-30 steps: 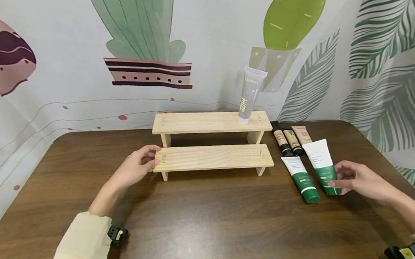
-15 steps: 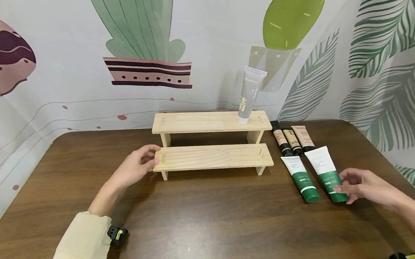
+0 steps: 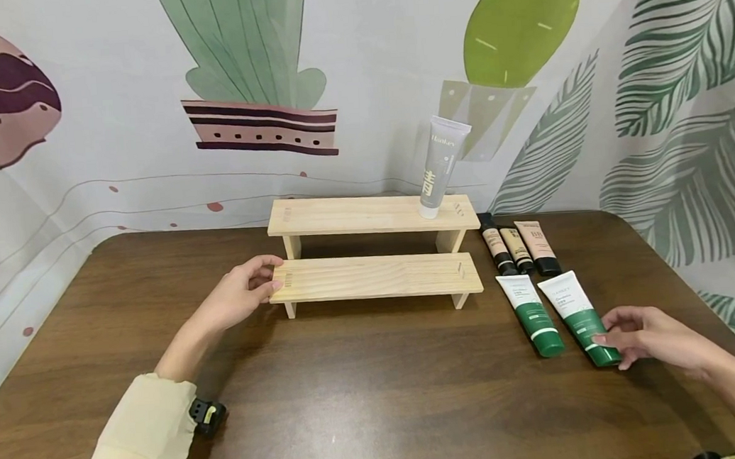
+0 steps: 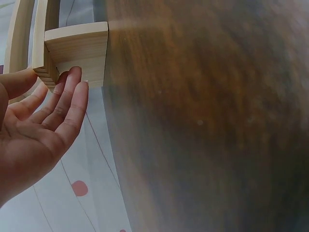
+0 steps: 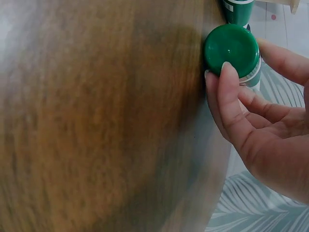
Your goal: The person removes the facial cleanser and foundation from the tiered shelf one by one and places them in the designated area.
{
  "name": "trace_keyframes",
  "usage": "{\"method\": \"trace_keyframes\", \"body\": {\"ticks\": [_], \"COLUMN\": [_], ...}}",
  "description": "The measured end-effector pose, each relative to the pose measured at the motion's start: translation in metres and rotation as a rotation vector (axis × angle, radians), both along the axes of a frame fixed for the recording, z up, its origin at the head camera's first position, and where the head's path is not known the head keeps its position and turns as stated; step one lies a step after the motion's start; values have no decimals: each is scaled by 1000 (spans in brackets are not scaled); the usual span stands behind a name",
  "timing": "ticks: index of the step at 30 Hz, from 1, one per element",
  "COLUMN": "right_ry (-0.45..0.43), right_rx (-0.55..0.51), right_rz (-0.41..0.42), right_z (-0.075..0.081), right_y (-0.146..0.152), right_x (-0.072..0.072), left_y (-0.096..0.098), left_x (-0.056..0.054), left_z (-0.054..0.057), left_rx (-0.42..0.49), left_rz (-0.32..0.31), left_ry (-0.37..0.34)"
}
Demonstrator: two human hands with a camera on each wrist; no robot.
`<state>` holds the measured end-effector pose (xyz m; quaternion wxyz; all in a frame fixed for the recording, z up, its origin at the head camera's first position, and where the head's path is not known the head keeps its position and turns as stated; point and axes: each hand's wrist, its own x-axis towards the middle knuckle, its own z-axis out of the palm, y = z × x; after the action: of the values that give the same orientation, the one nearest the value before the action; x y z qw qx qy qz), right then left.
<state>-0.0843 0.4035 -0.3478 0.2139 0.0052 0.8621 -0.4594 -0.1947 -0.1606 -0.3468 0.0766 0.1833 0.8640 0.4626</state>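
Observation:
In the head view my left hand [image 3: 240, 294] grips the left end of the two-tier wooden shelf [image 3: 374, 277] at its lower board. The left wrist view has the thumb at the board's edge [image 4: 38, 60] and fingers beneath it. On the right, my right hand [image 3: 657, 341] pinches a white-and-green squeeze tube [image 3: 574, 307] near its cap. That green cap [image 5: 231, 50] faces the right wrist camera, thumb and fingers around it. The tube lies slanted at the table; whether it fully touches is unclear. A similar tube [image 3: 532, 317] lies just left of it.
A grey tube [image 3: 443, 167] stands cap-down on the upper board's right end. Behind the green tubes lie three small cosmetic tubes, among them a pink one [image 3: 537, 246]. The brown table [image 3: 367, 400] meets a printed cloth backdrop [image 3: 369, 66].
My right hand has brought the white-and-green tube down and toward me, from overlapping the pink tube to lying beside its twin. The left hand keeps its grip on the shelf.

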Motion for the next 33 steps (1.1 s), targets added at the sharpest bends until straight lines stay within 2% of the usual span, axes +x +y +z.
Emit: {"method": "trace_keyframes", "body": {"ticks": [11, 21, 29, 33], "right_ry": [-40, 35, 48, 43], "right_rx": [-53, -37, -131, -137], "right_rz": [-7, -18, 7, 19], "right_z": [-2, -3, -5, -5], "right_y": [2, 4, 12, 11], "right_x": [-2, -1, 0, -1], "left_y": [-1, 0, 0, 0], "left_x": [-2, -2, -2, -1], "left_z": [-1, -2, -1, 0], "left_rx": [-8, -2, -9, 1], "left_rz": [2, 0, 3, -2], "left_ry": [-1, -3, -3, 4]}}
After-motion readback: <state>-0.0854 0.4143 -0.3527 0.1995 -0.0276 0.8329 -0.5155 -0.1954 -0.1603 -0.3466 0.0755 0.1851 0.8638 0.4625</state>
